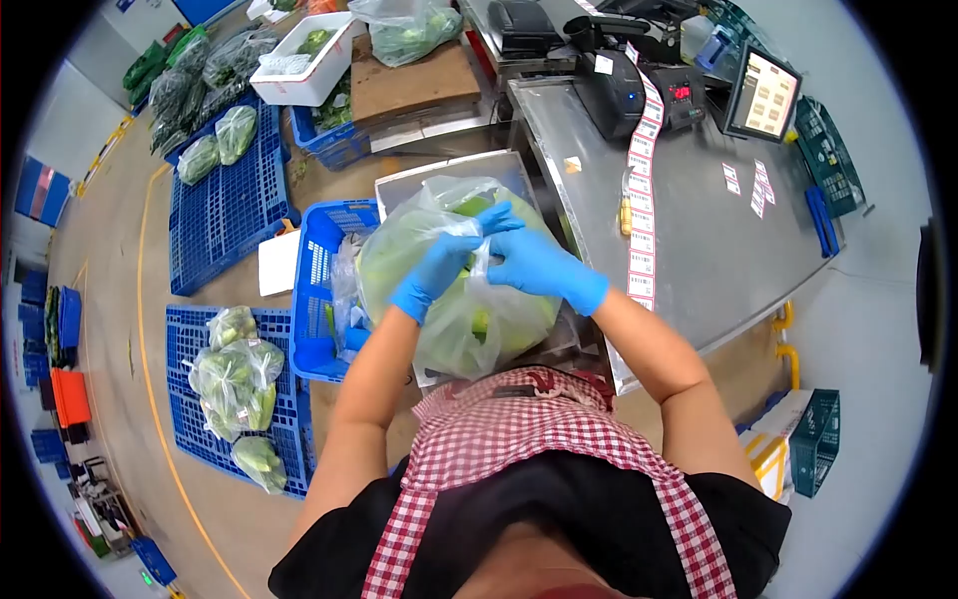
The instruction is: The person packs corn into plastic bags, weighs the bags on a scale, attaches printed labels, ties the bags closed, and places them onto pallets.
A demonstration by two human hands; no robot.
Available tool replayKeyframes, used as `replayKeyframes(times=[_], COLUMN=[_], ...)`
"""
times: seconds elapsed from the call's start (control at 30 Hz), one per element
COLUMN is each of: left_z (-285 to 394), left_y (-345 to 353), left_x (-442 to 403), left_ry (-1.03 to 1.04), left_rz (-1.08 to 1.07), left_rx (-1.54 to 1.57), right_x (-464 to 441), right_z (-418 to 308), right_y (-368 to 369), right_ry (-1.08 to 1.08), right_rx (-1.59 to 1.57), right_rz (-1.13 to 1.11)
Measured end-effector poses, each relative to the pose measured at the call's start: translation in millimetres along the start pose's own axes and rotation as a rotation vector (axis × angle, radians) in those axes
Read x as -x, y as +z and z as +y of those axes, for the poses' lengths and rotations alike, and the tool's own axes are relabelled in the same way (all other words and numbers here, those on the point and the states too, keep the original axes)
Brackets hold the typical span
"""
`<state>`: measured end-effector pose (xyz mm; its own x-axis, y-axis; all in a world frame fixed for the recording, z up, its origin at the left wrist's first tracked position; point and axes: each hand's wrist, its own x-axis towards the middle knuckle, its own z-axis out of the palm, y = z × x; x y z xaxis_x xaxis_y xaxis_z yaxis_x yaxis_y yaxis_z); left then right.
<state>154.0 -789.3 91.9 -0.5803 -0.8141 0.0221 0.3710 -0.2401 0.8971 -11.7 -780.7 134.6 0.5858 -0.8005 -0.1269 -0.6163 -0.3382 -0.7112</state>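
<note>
A large clear plastic bag (449,334) of pale green vegetables sits in front of me, over a metal surface (469,170). Both of my hands wear blue gloves and meet at the gathered top of the bag. My left hand (444,262) has its fingers closed on the bag's neck from the left. From the right, my right hand (534,262) pinches the same gathered plastic, its fingers bent and touching the left ones. The twisted plastic between the fingers is partly hidden.
A blue crate (319,290) stands left of the bag. Bagged greens (238,384) lie on a blue pallet (185,334). On the right, a steel table (718,260) carries a label printer (609,95), a label strip (642,220) and a screen (766,95).
</note>
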Motion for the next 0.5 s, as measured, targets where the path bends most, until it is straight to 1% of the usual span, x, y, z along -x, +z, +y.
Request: replayKeyframes(times=[0.03, 0.1, 0.17, 0.2, 0.27, 0.3, 0.37, 0.4, 0.47, 0.5], left_z=[0.0, 1.1, 0.4, -15.4, -81.4, -110.4, -154.8, -159.9, -128.1, -102.0], left_y=[-0.7, -10.9, -23.6, -33.9, -67.6, -85.7, -115.8, -119.1, -89.3, -77.2], left_x=[-1.7, 7.1, 26.2, 36.9, 63.8, 77.6, 95.1, 99.0, 87.0, 73.0], left_ry=[-0.012, -0.184, -0.347, -0.291, -0.179, -0.193, -0.2, -0.156, -0.379, -0.544], left_rz=[-0.003, -0.033, -0.04, 0.095, 0.341, 0.457, 0.678, 0.574, 0.441, 0.268], left_rx=[-0.015, -0.421, -0.812, -0.622, -0.251, -0.039, 0.393, 0.62, 0.551, 0.427], right_x=[-1.7, -2.3, -4.1, -3.3, 13.3, 17.5, 25.4, 19.7, 9.7, 9.0], right_z=[0.7, 3.4, 40.2, 66.4, 133.9, 158.9, 171.1, 176.6, 178.8, 174.0], right_y=[-0.3, 1.1, 3.2, 9.2, 35.0, 48.3, 79.6, 78.8, 70.1, 57.2], right_ry=[0.04, 0.125, 0.233, 0.281, 0.526, 0.649, 0.773, 0.832, 0.647, 0.536], right_rx=[0.011, 0.033, -0.109, -0.181, -0.461, -0.595, -0.766, -0.868, -1.235, -1.4], right_rz=[0.016, 0.025, -0.006, -0.019, 0.076, 0.128, 0.247, 0.205, 0.206, 0.217])
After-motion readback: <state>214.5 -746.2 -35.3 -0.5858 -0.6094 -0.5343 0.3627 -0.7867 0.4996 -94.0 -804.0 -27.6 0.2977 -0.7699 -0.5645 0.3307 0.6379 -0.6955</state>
